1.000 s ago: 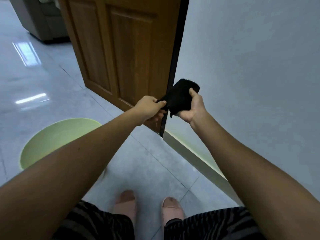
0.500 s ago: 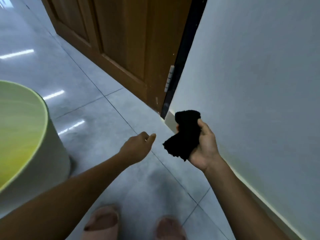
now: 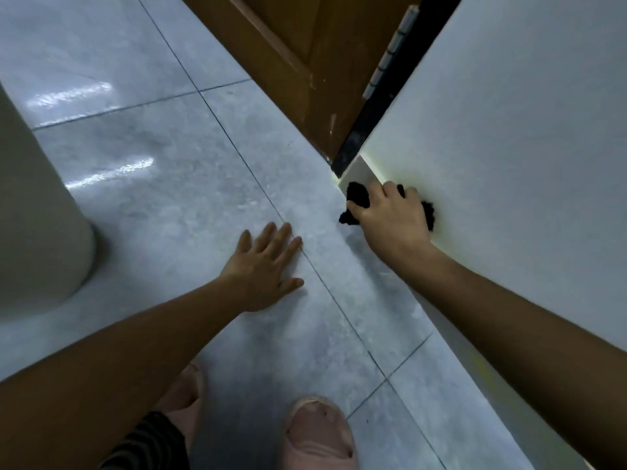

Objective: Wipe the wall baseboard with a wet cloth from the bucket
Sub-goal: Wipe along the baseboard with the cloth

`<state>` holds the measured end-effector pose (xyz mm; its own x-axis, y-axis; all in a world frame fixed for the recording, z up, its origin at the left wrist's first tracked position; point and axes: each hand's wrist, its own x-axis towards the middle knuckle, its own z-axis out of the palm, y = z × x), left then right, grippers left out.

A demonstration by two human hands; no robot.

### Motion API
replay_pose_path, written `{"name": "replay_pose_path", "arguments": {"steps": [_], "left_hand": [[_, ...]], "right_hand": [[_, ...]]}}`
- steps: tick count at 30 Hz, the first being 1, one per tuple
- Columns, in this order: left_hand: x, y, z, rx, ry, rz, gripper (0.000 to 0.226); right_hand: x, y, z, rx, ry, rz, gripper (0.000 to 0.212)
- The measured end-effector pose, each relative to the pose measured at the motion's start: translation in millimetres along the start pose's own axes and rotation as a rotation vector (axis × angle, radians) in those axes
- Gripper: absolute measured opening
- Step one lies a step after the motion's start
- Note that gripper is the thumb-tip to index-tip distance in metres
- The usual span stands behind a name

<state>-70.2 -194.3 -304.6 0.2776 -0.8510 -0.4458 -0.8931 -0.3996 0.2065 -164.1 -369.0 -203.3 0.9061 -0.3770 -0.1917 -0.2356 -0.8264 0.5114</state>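
The right hand [image 3: 393,220] clamps a black fluffy cloth [image 3: 357,195] against the pale baseboard [image 3: 360,173] (near the brown wooden door [image 3: 305,62]). The left hand [image 3: 263,269] lies flat, fingers spread, on the grey tiled floor [image 3: 169,184].

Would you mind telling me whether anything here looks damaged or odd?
Yes: the wooden door has pale scuffs and chipped finish along its bottom corner near the hinge. Nothing looks spilled or askew.

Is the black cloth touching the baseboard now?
Touching. In the head view the right hand presses the black cloth flat against the baseboard near the door; no gap shows between them.
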Motion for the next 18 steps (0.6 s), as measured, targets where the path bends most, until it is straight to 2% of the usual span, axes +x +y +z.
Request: {"name": "replay_pose_path", "arguments": {"steps": [8,10,14,16,18], "left_hand": [[-2.2,3.4,17.2,0.038,0.117,-0.017,0.083],[-1.8,2.6,20.9,0.04,0.159,-0.017,0.085],[0.3,3.2,23.4,0.026,0.171,-0.02,0.087],[0.4,3.1,23.2,0.024,0.171,-0.018,0.087],[0.5,2.7,23.9,0.024,0.176,-0.015,0.088]], "right_hand": [[24.5,-2.9,24.3,-0.558,0.016,-0.186,0.049],[12.2,-2.8,34.8,-0.573,-0.03,-0.246,0.05],[-30.3,6.9,56.4,-0.528,-0.075,-0.207,0.049],[-45.2,14.3,55.9,-0.5,-0.107,-0.194,0.042],[-43.3,20.6,42.7,-0.445,-0.091,-0.226,0.026]]}}
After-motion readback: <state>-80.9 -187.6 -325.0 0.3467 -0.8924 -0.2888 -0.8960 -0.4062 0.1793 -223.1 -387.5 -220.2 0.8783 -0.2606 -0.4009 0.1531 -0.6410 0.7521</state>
